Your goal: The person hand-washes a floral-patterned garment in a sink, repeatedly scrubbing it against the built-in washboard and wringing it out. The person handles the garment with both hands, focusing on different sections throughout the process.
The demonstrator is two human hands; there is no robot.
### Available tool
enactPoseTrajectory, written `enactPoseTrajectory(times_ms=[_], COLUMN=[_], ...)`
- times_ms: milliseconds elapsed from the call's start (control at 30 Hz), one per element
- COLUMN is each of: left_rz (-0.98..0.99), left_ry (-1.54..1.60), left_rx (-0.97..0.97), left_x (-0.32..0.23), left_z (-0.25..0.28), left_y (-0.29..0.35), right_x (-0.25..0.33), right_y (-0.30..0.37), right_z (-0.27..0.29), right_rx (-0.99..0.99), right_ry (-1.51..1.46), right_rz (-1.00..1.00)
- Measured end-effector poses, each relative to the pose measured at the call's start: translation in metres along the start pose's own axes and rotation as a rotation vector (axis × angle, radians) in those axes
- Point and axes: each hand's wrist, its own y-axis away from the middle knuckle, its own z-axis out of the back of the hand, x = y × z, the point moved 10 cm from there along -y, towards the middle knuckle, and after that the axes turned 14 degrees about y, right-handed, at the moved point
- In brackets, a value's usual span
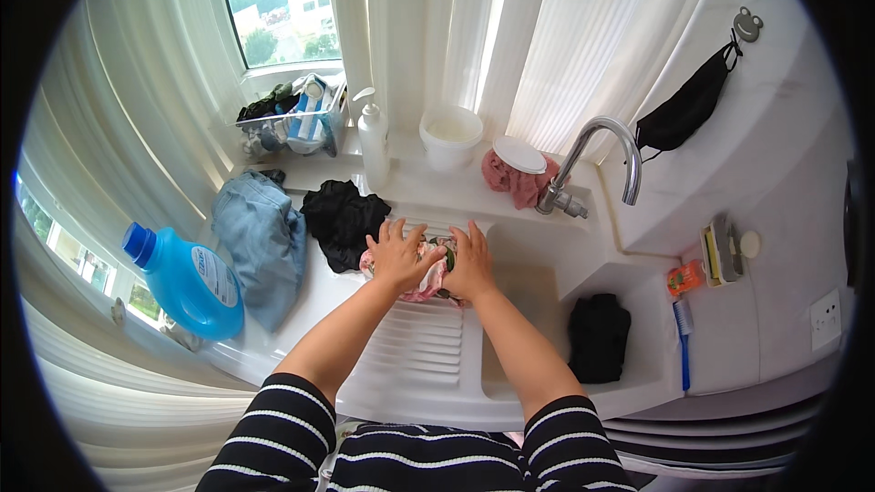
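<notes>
A bunched floral cloth (426, 286), pink and white with green patches, lies on the ribbed washboard (415, 346) of the white sink unit. My left hand (398, 258) covers its left part, thumb toward the middle and fingers curving over the fabric. From the other side my right hand (469, 266) grips the cloth's right edge, so the bundle sits between both hands. Part of the cloth is hidden under the fingers. Touching or nearly touching my left fingertips is a crumpled black garment (344, 223). Pale blue denim (264, 241) lies farther left.
A blue detergent bottle (191, 282) stands at left. Behind are a pump bottle (373, 141), white tub (450, 138), pink cloth (515, 184) and clear bin (305, 123). The faucet (602, 141) arches over the basin (524, 310). Folded black fabric (599, 337) and a blue brush (684, 346) are right.
</notes>
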Motion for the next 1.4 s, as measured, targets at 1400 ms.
enactPoseTrajectory(times_ms=[1400], left_rz=[-0.370], left_ry=[0.171], left_rx=[0.144], left_x=[-0.032], left_z=[0.012], left_y=[0.069], right_x=[0.025], right_y=[0.067], right_z=[0.031], right_rx=[0.056], right_ry=[-0.349], right_rz=[0.348])
